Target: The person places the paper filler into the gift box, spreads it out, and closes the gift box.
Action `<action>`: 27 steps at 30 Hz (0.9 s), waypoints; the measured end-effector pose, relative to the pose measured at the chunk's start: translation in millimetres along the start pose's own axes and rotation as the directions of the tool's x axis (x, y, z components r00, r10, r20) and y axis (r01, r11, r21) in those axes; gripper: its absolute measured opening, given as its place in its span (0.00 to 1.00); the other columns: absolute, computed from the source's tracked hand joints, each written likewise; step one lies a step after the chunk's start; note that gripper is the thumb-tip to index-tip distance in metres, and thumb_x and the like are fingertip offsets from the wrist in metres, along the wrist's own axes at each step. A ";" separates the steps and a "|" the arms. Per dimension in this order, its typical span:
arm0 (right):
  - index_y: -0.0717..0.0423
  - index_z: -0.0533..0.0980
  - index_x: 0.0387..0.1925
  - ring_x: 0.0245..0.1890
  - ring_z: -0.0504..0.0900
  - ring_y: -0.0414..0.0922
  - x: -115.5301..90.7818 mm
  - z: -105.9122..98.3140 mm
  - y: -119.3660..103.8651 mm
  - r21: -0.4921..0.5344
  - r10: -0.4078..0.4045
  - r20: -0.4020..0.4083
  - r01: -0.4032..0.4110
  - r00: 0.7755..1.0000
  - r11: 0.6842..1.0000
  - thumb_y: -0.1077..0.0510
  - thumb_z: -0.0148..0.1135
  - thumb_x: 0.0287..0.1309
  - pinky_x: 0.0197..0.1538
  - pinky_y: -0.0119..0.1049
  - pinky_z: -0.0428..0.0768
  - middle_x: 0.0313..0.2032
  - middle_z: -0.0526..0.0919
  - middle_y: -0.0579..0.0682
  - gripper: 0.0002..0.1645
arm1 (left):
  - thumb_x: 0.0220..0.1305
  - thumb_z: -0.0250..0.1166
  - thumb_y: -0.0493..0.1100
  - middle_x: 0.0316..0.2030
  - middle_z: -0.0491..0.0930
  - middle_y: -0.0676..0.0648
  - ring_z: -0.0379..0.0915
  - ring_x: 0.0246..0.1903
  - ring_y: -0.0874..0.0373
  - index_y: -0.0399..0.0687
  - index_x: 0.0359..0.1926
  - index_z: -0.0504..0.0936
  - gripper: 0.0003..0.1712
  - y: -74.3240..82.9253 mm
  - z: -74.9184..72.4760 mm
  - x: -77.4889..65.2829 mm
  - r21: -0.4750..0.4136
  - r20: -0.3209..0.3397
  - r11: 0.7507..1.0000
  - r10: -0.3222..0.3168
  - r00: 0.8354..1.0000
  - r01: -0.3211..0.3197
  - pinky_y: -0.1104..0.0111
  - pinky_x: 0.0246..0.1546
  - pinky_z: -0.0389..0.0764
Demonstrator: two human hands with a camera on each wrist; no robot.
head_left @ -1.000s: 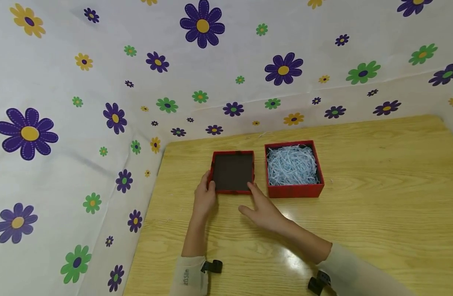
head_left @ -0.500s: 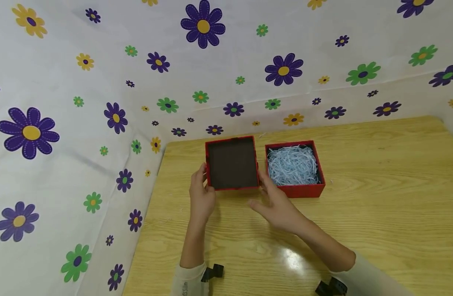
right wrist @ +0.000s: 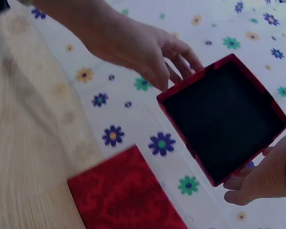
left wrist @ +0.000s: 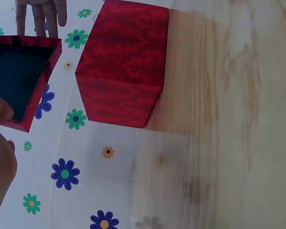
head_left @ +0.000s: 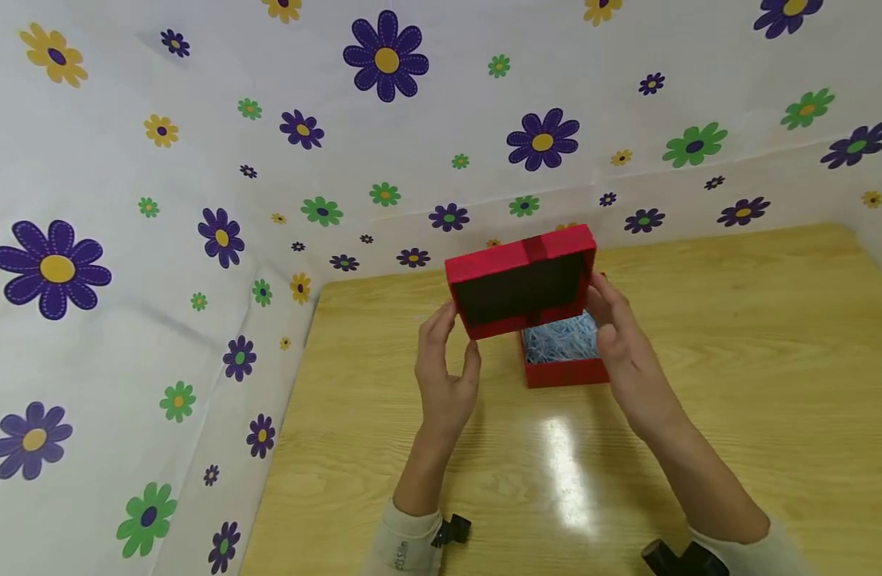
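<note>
A red box lid with a dark inside is held up in the air, tilted, its hollow side facing me. My left hand grips its left side, the thumb near the lower corner. On the opposite side my right hand holds the lid's right edge with its fingers. Below and partly behind the lid stands the red box on the table, filled with light blue shredded paper. The lid hides the box's back part. In the left wrist view, the box shows a patterned red outside.
The box stands on a pale wooden table. A white sheet with purple, green and yellow flowers hangs behind the table and along its left side.
Both hands have lifted the lid off the table and carried it to the right, over the box. It has tipped from lying flat to a steep tilt.
</note>
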State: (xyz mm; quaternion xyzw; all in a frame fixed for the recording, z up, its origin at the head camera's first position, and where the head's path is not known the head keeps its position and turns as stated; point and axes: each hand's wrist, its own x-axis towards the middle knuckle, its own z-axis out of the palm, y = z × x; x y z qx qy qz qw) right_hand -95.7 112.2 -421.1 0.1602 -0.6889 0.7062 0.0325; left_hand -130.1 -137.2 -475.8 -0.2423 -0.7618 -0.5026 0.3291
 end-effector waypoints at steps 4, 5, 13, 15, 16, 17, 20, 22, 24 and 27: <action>0.48 0.60 0.79 0.78 0.62 0.57 5.1 -13.6 4.5 0.081 -0.069 -0.131 0.080 0.989 0.993 0.38 0.43 0.82 0.80 0.65 0.45 0.76 0.65 0.56 0.35 | 0.65 0.66 0.24 0.69 0.74 0.40 0.73 0.67 0.46 0.44 0.76 0.70 0.39 -0.6 7.0 -4.1 0.018 0.085 0.999 0.048 0.995 -0.050 0.56 0.58 0.84; 0.50 0.64 0.75 0.76 0.65 0.57 5.6 -15.7 6.3 0.109 -0.070 -0.173 0.090 0.982 0.990 0.37 0.45 0.81 0.81 0.61 0.48 0.74 0.68 0.57 0.33 | 0.67 0.67 0.26 0.70 0.73 0.39 0.73 0.67 0.46 0.44 0.76 0.70 0.38 -0.1 7.8 -4.6 -0.008 0.112 0.999 0.047 0.993 -0.046 0.57 0.58 0.84; 0.53 0.71 0.60 0.59 0.78 0.47 -0.6 -28.3 19.2 0.172 -0.028 -0.293 0.081 0.956 0.982 0.59 0.56 0.77 0.63 0.29 0.75 0.60 0.81 0.53 0.14 | 0.78 0.58 0.64 0.73 0.67 0.37 0.69 0.72 0.41 0.37 0.72 0.66 0.40 2.7 18.9 -8.0 -0.265 0.236 0.960 -0.031 0.971 0.095 0.52 0.70 0.72; 0.57 0.70 0.63 0.59 0.80 0.46 -1.6 -35.8 25.6 0.147 -0.060 -0.242 0.098 0.968 0.984 0.66 0.55 0.75 0.58 0.26 0.80 0.64 0.80 0.53 0.19 | 0.77 0.55 0.70 0.72 0.67 0.38 0.69 0.72 0.41 0.37 0.73 0.64 0.44 3.7 22.3 -7.9 -0.285 0.242 0.949 -0.063 0.968 0.134 0.52 0.71 0.72; 0.59 0.69 0.65 0.60 0.79 0.45 -1.9 -40.2 29.4 0.128 -0.081 -0.208 0.110 0.975 0.986 0.68 0.54 0.73 0.57 0.26 0.80 0.66 0.78 0.53 0.22 | 0.76 0.54 0.71 0.72 0.67 0.39 0.69 0.72 0.41 0.38 0.73 0.63 0.46 4.3 23.8 -7.8 -0.291 0.245 0.944 -0.081 0.966 0.153 0.52 0.71 0.72; 0.60 0.68 0.68 0.62 0.78 0.45 -2.3 -44.8 33.3 0.090 -0.102 -0.169 0.118 0.980 0.989 0.70 0.54 0.72 0.59 0.26 0.79 0.68 0.76 0.52 0.26 | 0.75 0.55 0.72 0.72 0.67 0.40 0.68 0.73 0.42 0.39 0.74 0.62 0.47 4.3 24.8 -8.4 -0.292 0.248 0.941 -0.101 0.964 0.173 0.53 0.71 0.71; 0.62 0.63 0.76 0.68 0.74 0.43 -3.9 -58.8 44.7 -0.047 -0.145 -0.043 0.143 0.988 0.989 0.74 0.56 0.67 0.67 0.26 0.73 0.72 0.71 0.53 0.37 | 0.73 0.62 0.69 0.72 0.66 0.43 0.66 0.74 0.45 0.44 0.77 0.62 0.46 4.3 26.9 -9.5 -0.267 0.266 0.939 -0.141 0.954 0.214 0.54 0.73 0.69; 0.59 0.61 0.80 0.70 0.71 0.41 -5.2 -67.0 51.0 -0.143 -0.139 0.025 0.141 0.990 0.980 0.76 0.60 0.64 0.70 0.25 0.68 0.73 0.70 0.53 0.44 | 0.71 0.70 0.60 0.73 0.64 0.44 0.65 0.74 0.47 0.47 0.77 0.64 0.43 3.2 28.3 -10.7 -0.241 0.286 0.941 -0.164 0.944 0.236 0.55 0.74 0.68; 0.57 0.59 0.81 0.74 0.67 0.39 -6.6 -73.7 56.7 -0.210 -0.125 0.078 0.139 0.989 0.968 0.77 0.64 0.62 0.72 0.23 0.64 0.77 0.65 0.54 0.49 | 0.66 0.76 0.48 0.73 0.63 0.43 0.64 0.74 0.47 0.47 0.75 0.67 0.42 1.2 29.8 -13.0 -0.207 0.314 0.948 -0.171 0.934 0.243 0.55 0.74 0.68; 0.53 0.58 0.83 0.77 0.61 0.36 -7.1 -79.3 64.2 -0.242 -0.084 0.121 0.112 0.989 0.964 0.78 0.69 0.58 0.72 0.21 0.63 0.81 0.59 0.53 0.55 | 0.56 0.82 0.35 0.74 0.61 0.40 0.62 0.75 0.44 0.43 0.71 0.70 0.45 -3.5 32.5 -18.7 -0.159 0.353 0.959 -0.168 0.921 0.236 0.55 0.74 0.68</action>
